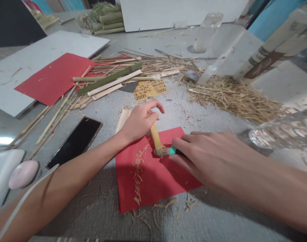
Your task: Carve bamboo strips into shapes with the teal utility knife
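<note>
Red paper (163, 181), scattered with pale shavings (137, 168), lies on the surface (201, 215). Above it, the right hand (204, 156) has its grip closed on a green-handled knife (172, 150), blade at the near end of a bamboo strip (156, 137). The left hand's (140, 118) grip holds the strip's far part. Beyond lie a yellow printed sheet (149, 90) and split bamboo (110, 79).

yellow strip (156, 136) | slanted | green-handled cutter (172, 150) | crosswise, apparently touching strip's end
</note>
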`<state>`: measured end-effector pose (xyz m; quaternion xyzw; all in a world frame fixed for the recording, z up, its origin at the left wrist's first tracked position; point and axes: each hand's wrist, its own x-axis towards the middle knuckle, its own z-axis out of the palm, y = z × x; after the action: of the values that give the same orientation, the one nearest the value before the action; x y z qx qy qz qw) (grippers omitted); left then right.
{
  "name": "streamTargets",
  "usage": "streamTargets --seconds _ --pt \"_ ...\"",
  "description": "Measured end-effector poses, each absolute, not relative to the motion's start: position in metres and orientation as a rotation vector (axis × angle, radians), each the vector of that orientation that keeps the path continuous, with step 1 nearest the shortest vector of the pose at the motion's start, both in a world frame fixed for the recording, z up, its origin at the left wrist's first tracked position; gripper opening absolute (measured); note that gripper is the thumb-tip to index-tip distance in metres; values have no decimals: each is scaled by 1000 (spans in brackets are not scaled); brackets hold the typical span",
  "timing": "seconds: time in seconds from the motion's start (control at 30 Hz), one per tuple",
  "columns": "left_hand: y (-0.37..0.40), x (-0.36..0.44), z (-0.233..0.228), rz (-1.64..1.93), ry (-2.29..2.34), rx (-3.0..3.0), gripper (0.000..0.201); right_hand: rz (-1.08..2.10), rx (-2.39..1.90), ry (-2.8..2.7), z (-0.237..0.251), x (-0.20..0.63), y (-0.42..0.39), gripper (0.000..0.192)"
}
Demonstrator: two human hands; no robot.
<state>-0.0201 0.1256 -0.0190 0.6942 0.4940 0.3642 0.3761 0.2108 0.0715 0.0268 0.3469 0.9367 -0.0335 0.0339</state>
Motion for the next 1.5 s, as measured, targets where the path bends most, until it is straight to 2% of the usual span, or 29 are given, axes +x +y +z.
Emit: streamTargets --seconds 0.2,0.33,0.4,0.53,0.57,0.63,0.7,0.77,0.83,0.93,1.0,1.13,1.27,1.37,1.5 --pt "126 -21 -19 963 1251 1735 20 34 1099 2840 33 209 72 33" --pt "127 -22 -12 1028 1260 1661 23 -83 1289 2867 45 209 88 37" --pt "127 -22 -4 1126 1249 1592 24 -371 1460 2946 51 209 100 40" --pt "125 -24 20 1394 1213 1509 20 -1621 1707 2920 49 201 115 47" --pt "123 -24 27 1460 1214 1510 21 -1822 1786 2846 46 198 114 42" --pt "119 -23 39 1578 1223 1522 23 -1959 1746 2759 40 191 107 30" --pt "113 -22 47 1662 1234 1549 22 -2148 1705 2658 34 186 96 37" --pt "104 -20 52 1687 1210 1576 14 -2465 1693 2381 31 183 87 40" --pt "94 -20 53 1645 1111 1538 5 -2744 1606 2148 31 182 81 36" --pt "79 -20 48 1447 870 1352 34 -2974 1434 2016 33 184 77 28" --pt "70 -21 42 1296 814 1296 40 -3036 1304 1984 35 184 75 27" --pt "55 -21 28 1259 826 1256 15 -3157 1155 1811 34 186 68 36" --pt "42 -23 17 1280 1003 1257 12 -3175 1186 1751 27 188 64 35" --pt "31 -25 13 1236 1104 1325 14 -2975 1288 1937 23 190 63 34" --pt "21 -24 17 1191 1296 1443 17 -2436 1565 2447 24 191 59 22"
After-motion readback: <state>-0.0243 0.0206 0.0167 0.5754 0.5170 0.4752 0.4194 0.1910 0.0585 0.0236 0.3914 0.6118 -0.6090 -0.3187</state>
